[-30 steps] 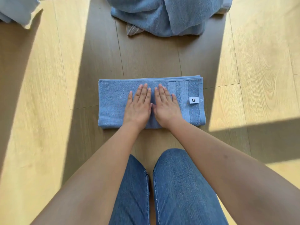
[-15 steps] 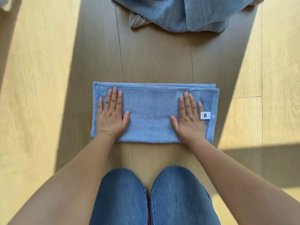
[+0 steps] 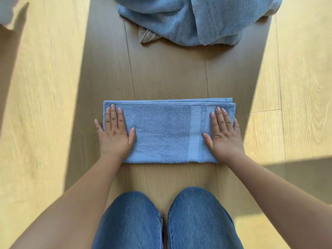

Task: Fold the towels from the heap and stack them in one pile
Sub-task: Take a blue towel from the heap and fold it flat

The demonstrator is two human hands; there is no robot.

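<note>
Left grip (image 3: 115, 135), right grip (image 3: 225, 136) press towel (image 3: 161, 133); heap (image 3: 188, 20) cropped.

Blue folded towel (image 3: 161, 133); blue heap (image 3: 194, 18); tan floor (image 3: 45, 123).

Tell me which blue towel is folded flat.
The blue towel under the left hand and right hand; the heap beyond it lies crumpled.

Pale wood-plank floor (image 3: 45, 123) crossed by bright sunlight and broad shadow bands.
</note>
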